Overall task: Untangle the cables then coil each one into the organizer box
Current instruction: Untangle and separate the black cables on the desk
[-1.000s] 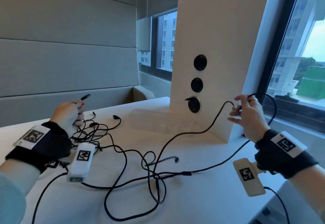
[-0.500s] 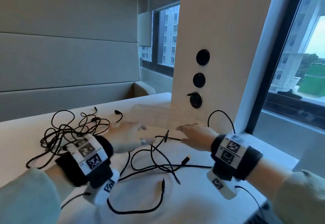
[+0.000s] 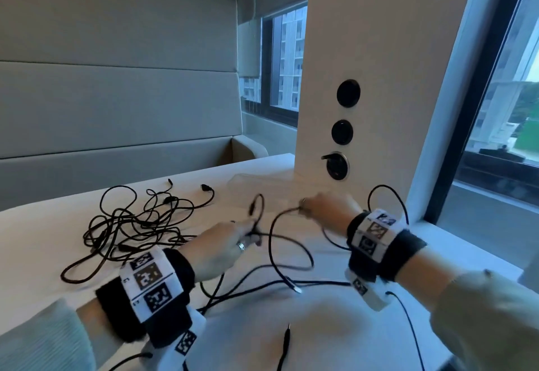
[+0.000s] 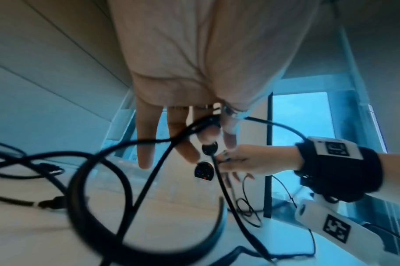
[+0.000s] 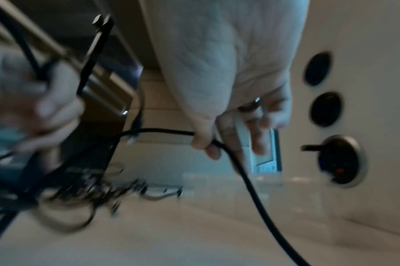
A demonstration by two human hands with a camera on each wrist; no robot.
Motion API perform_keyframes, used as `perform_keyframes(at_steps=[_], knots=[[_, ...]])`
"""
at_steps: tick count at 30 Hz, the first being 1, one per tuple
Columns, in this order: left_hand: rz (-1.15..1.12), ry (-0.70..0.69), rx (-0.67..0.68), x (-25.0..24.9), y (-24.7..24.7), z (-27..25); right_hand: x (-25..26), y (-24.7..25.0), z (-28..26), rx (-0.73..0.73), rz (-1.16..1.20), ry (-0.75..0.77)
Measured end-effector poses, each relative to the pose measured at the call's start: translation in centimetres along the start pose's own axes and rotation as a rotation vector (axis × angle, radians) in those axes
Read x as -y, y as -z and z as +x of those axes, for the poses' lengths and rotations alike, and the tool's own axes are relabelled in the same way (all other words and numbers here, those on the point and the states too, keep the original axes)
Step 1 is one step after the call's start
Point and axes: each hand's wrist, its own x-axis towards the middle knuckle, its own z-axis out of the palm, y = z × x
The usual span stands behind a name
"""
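Three round sockets on the pillar above the white table.

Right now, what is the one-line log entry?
stage: untangling | left hand: grips black cable | right hand: pinches same cable | tangle: on table | organizer box: no cable seen inside

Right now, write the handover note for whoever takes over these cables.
Left hand: pinches a black cable, a loop standing above its fingers.
Right hand: pinches the same or a neighbouring black cable near the post; which one is unclear.
Things: a tangled bundle lies on the table to the left; loose strands cross in front of both hands. The clear organizer box sits behind the hands, by the post.
Done: nothing visibly coiled in the box yet.
Left: free the held cable, coil it into the box, then work through the bundle.
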Motion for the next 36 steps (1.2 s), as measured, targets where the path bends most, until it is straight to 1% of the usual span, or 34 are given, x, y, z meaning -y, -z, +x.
perform_keyframes(at_steps=[1,2,4,5,6,8,9,10,11,12,13,14,15,16,17,18,20,22,24,26,29,31,34,36], knots=[[-0.037,-0.018,-0.048,0.3,0.0,0.1,-1.5,0.4,-0.1,-0.089,0.044,-0.087],[-0.084,-0.002,-0.104,0.8,0.2,0.3,-2.8,0.8,-0.5,-0.139,0.117,-0.174],[-0.160,0.079,-0.147,1.4,0.4,0.7,-5.8,1.9,-1.3,-0.245,0.375,-0.348],[-0.162,0.119,-0.152,1.3,0.2,0.8,-7.1,2.3,-1.7,-0.281,0.490,-0.387],[-0.166,0.162,-0.135,0.8,0.0,0.8,-8.1,2.5,-2.1,-0.335,0.636,-0.419],[-0.176,0.254,-0.052,-0.1,-0.7,1.0,-9.2,2.9,-3.3,-0.519,1.057,-0.466],[-0.161,0.304,0.006,-0.7,-1.0,1.2,-9.6,3.1,-3.8,-0.575,1.220,-0.491],[-0.132,0.343,0.055,-1.2,-1.1,1.2,-9.9,3.0,-4.4,-0.584,1.293,-0.492],[-0.106,0.361,0.081,-1.4,-1.2,1.5,-10.0,2.9,-4.9,-0.560,1.281,-0.471],[-0.121,0.371,0.082,-1.8,-1.2,1.5,-9.9,2.6,-5.3,-0.526,1.184,-0.436],[-0.190,0.371,0.069,-1.8,-1.3,1.9,-9.7,2.0,-5.6,-0.466,1.013,-0.377],[-0.293,0.361,0.043,-1.9,-1.3,2.0,-9.2,1.3,-6.0,-0.372,0.779,-0.292],[-0.412,0.343,0.002,-1.8,-1.1,2.2,-8.4,0.7,-6.5,-0.253,0.518,-0.187],[-0.533,0.328,-0.046,-1.8,-0.9,2.3,-7.4,0.0,-7.0,-0.131,0.315,-0.075],[-0.641,0.322,-0.104,-1.6,-0.7,2.7,-6.1,-0.6,-7.5,-0.022,0.201,0.018],[-0.725,0.323,-0.161,-1.5,-0.4,2.9,-4.8,-1.1,-8.0,0.083,0.201,0.081],[-0.859,0.321,-0.273,-1.4,0.4,3.3,-2.5,-1.9,-8.9,0.241,0.357,0.123],[-0.991,0.339,-0.363,-1.1,1.2,3.7,-0.7,-2.5,-9.3,0.367,0.381,0.179],[-1.110,0.359,-0.413,-0.5,1.8,3.9,0.5,-3.2,-9.1,0.442,0.373,0.256],[-1.190,0.376,-0.445,0.1,2.4,3.8,1.5,-3.5,-9.0,0.481,0.370,0.315],[-1.241,0.387,-0.490,0.8,3.0,3.6,2.5,-3.6,-8.8,0.509,0.391,0.356],[-1.260,0.396,-0.515,1.1,3.2,3.5,3.0,-3.5,-8.7,0.490,0.406,0.374],[-1.279,0.413,-0.559,1.7,3.5,3.2,3.5,-2.7,-9.0,0.452,0.485,0.335],[-1.289,0.417,-0.603,2.0,3.8,3.1,3.8,-2.0,-9.3,0.432,0.528,0.364]])
